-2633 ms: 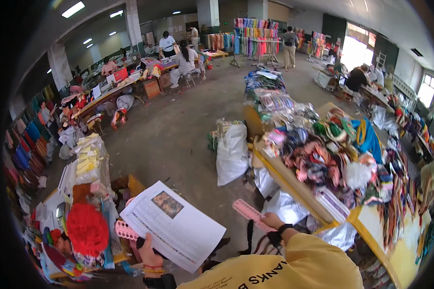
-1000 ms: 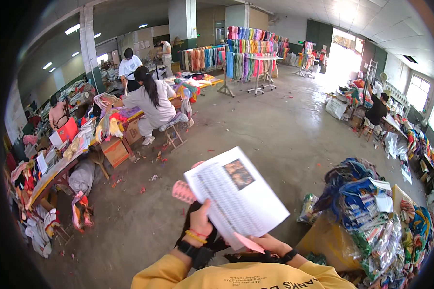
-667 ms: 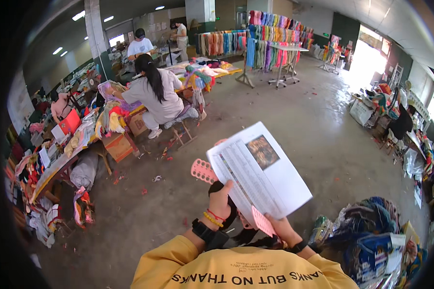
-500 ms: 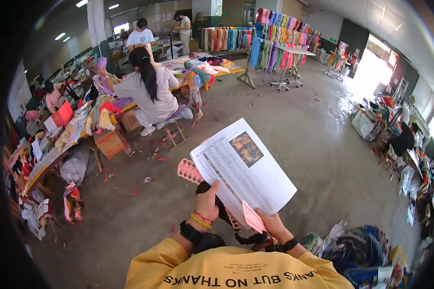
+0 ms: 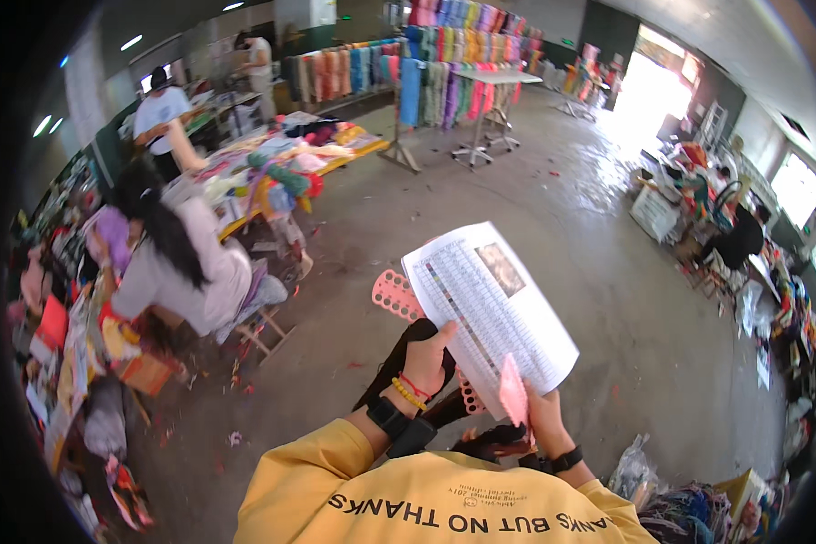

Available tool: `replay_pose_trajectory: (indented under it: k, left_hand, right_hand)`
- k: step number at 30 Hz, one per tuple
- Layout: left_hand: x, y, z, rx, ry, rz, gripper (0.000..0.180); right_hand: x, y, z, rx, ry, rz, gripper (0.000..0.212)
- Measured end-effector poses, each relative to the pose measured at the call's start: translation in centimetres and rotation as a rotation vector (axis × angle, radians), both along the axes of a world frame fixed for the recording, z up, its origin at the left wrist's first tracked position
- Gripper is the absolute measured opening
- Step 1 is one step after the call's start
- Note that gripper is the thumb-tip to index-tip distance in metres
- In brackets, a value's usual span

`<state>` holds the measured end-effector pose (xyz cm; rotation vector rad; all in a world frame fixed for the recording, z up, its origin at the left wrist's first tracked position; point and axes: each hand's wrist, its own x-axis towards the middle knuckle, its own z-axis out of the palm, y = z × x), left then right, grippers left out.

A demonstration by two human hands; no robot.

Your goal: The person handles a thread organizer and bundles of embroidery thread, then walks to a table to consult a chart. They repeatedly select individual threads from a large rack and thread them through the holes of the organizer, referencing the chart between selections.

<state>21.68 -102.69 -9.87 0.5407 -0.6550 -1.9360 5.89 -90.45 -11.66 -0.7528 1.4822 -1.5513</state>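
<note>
Fingers of the L hand (image 5: 426, 359) are closed round some black strands (image 5: 385, 367), w/ the thumb on top of the paper (image 5: 494, 317) at its low left edge. R hand (image 5: 546, 419) grips the paper's low right edge & a pink card (image 5: 513, 392), which sticks up in front of the sheet. Can't see the finger ends under the paper. Another pink piece w/ holes (image 5: 396, 295) pokes out past the left edge. So the paper is tilted, in front of the chest, b/w both hands.

Trouble: strands might slip or knot, prob. b/c the L hand has lots to hold. Paper could flop or crease b/c only its low part is held.

Both wrists turn in. Yellow beads (image 5: 410, 393) & a black strap (image 5: 389, 418) are on the L wrist, a black band (image 5: 568, 458) on the R. Both elbows bend out in yellow sleeves (image 5: 322, 444).
</note>
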Motion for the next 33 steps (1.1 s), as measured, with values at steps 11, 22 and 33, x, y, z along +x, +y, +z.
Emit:
replay_pose_trajectory:
  k: [11,22,33]
  left_hand:
    - [-6.8,-22.7,-3.2,-0.211,-0.315,0.169,0.023]
    - [-10.6,-45.5,-3.3,0.112,-0.178,0.478,0.023]
    - [-19.0,-71.1,-3.6,0.229,0.035,0.317,0.026]
  right_hand:
    - [-11.5,-26.3,-2.9,-0.362,0.761,0.226,0.056]
    - [-14.3,-54.5,-2.8,-0.11,-0.054,0.533,0.049]
    - [-23.0,-77.2,-3.7,0.238,-0.129,0.428,0.061]
